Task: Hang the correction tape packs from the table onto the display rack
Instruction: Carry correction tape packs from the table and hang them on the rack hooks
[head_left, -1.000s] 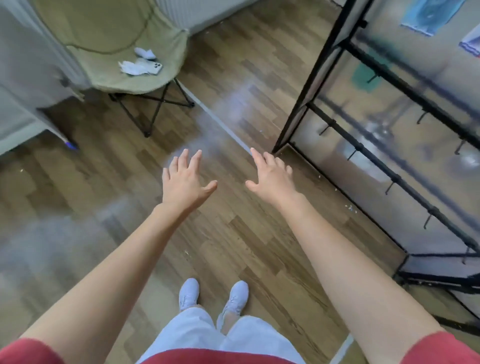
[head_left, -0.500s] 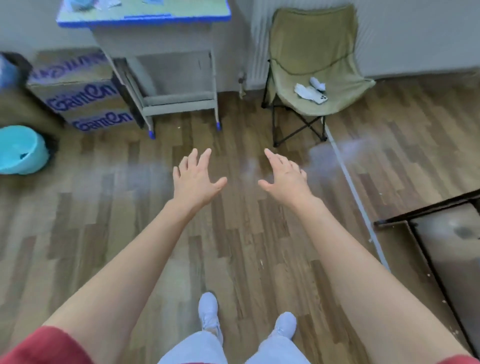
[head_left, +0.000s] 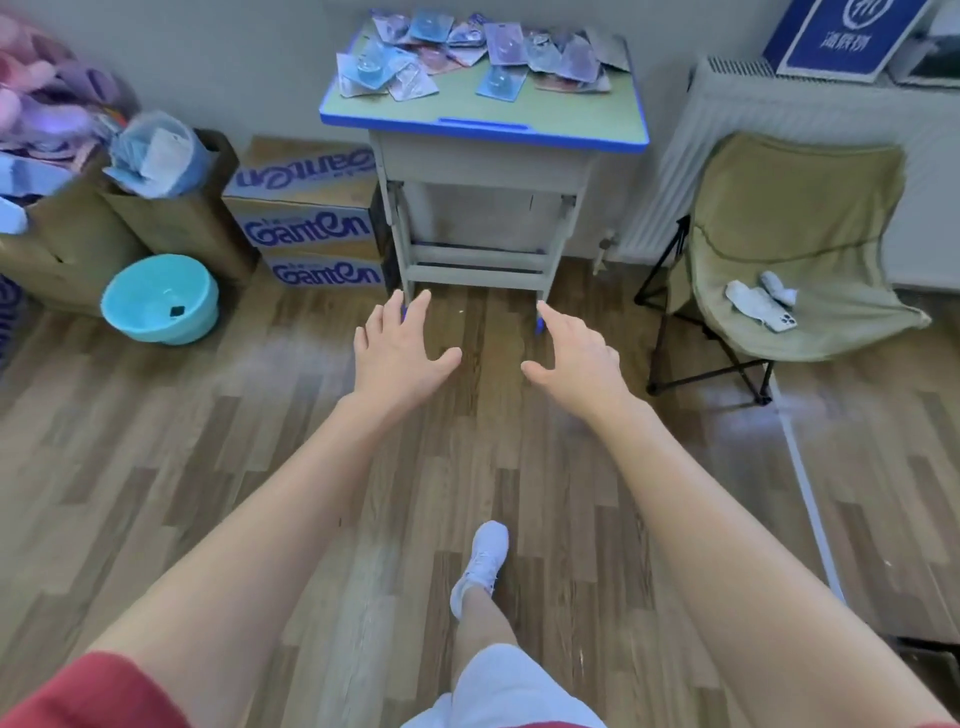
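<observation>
we hold our left hand (head_left: 397, 351) and right hand (head_left: 576, 358) out over the floor (head_left: 260, 467), fingers spread, gripping nothing. the packs (head_left: 483, 57) lie heaped on the table (head_left: 483, 124) ahead, well apart from both.

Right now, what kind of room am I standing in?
Probably an informal storeroom or workroom: a blue-edged school desk piled with carded packs, stacked cardboard cartons beside it, and a khaki folding camp chair.
</observation>
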